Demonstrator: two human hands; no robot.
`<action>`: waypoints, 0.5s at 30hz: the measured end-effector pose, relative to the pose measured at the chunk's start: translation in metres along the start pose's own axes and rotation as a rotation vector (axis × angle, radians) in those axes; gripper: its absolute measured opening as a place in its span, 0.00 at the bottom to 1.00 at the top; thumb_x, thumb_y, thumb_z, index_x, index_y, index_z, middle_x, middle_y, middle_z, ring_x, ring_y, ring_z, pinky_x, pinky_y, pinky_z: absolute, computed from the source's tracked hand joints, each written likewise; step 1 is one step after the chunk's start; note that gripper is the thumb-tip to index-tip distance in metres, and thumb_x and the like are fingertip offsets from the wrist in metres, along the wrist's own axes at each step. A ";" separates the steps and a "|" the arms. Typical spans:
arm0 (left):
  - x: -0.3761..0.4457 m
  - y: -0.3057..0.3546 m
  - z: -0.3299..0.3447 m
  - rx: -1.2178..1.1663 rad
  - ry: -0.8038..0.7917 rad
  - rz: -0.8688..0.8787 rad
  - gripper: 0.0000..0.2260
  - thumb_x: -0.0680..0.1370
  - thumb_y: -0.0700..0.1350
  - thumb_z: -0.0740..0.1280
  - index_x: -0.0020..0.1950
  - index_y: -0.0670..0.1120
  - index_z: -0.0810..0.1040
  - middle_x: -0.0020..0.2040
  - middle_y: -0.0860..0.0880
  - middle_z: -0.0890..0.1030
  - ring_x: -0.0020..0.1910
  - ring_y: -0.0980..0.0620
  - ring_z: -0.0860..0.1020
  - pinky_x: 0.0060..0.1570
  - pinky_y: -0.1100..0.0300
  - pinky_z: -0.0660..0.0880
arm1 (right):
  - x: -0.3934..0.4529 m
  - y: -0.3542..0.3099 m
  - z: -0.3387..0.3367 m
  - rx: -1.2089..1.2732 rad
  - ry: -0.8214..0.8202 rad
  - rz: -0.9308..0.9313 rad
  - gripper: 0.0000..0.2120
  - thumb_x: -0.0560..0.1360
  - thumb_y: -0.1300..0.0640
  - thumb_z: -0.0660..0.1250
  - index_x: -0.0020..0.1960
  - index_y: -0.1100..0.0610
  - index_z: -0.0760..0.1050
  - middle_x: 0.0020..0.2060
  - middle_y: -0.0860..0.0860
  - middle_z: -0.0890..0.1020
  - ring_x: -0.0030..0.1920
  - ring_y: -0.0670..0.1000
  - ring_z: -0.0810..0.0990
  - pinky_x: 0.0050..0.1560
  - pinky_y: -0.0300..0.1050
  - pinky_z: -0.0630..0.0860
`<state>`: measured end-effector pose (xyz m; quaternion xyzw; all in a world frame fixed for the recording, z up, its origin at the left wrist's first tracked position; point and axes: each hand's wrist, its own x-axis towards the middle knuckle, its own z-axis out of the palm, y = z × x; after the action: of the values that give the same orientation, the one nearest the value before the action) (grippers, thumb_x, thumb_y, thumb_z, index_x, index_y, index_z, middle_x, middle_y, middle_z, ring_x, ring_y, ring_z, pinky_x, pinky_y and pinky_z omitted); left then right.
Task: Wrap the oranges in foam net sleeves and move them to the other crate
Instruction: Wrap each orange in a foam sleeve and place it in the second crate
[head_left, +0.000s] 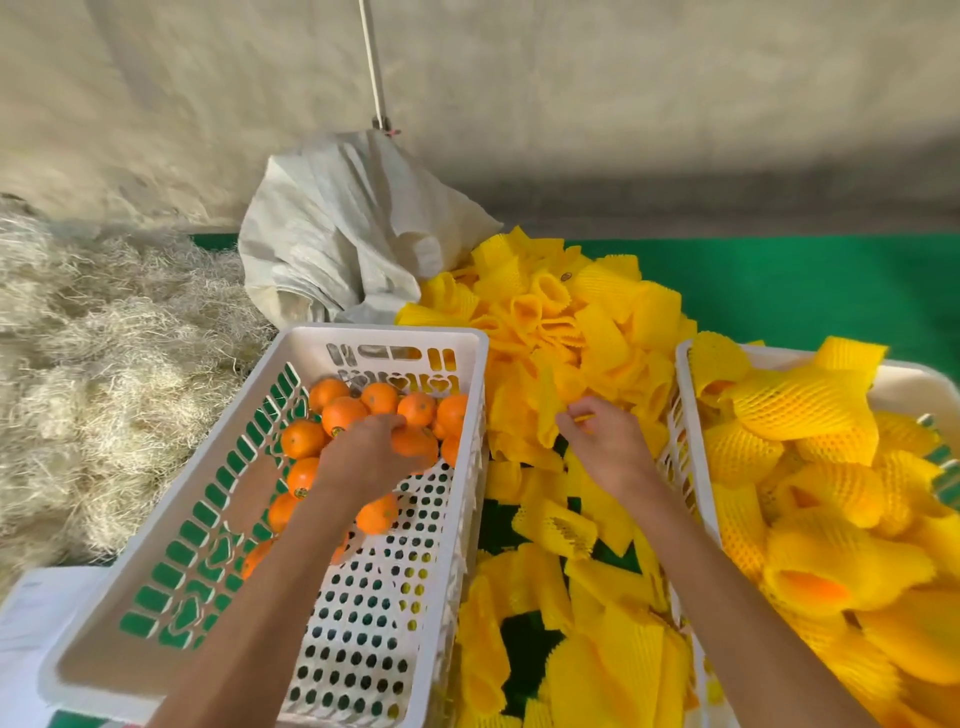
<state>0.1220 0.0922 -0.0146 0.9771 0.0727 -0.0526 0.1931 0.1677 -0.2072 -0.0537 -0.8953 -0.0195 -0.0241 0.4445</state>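
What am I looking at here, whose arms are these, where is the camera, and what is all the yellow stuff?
There is no machine here: these are a person's two bare arms, filmed by one wide-angle camera worn on the head, looking forward and down. The left hand reaches into a white plastic crate of loose oranges and curls around one orange. The right hand pinches a yellow foam net sleeve from the heap of sleeves lying on the green surface between the crates. The second white crate, on the right, already holds oranges wrapped in sleeves. Behind are a pale woven sack and, to the left, a pile of straw-like packing fibre.
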 end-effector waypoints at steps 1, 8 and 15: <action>-0.001 0.010 -0.008 -0.019 0.100 0.019 0.22 0.74 0.56 0.76 0.65 0.51 0.79 0.45 0.50 0.81 0.44 0.46 0.80 0.36 0.57 0.71 | -0.002 -0.001 -0.001 0.039 0.014 0.008 0.08 0.80 0.51 0.69 0.54 0.55 0.80 0.47 0.46 0.82 0.48 0.44 0.80 0.43 0.34 0.73; -0.005 0.092 -0.022 -0.649 0.326 0.118 0.32 0.72 0.56 0.80 0.73 0.51 0.76 0.60 0.55 0.78 0.55 0.54 0.78 0.45 0.67 0.74 | -0.010 -0.003 -0.007 0.273 0.079 0.078 0.04 0.81 0.50 0.67 0.53 0.50 0.75 0.47 0.39 0.79 0.48 0.33 0.77 0.38 0.26 0.72; -0.002 0.161 0.038 -1.469 -0.225 -0.088 0.20 0.66 0.48 0.80 0.55 0.42 0.84 0.59 0.44 0.84 0.58 0.45 0.82 0.58 0.48 0.81 | -0.010 -0.002 -0.010 0.413 0.206 0.013 0.05 0.83 0.50 0.64 0.50 0.49 0.74 0.43 0.43 0.82 0.46 0.41 0.81 0.43 0.35 0.77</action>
<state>0.1433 -0.0695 0.0103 0.5815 0.1080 -0.0976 0.8004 0.1570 -0.2140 -0.0466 -0.7781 0.0273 -0.1079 0.6182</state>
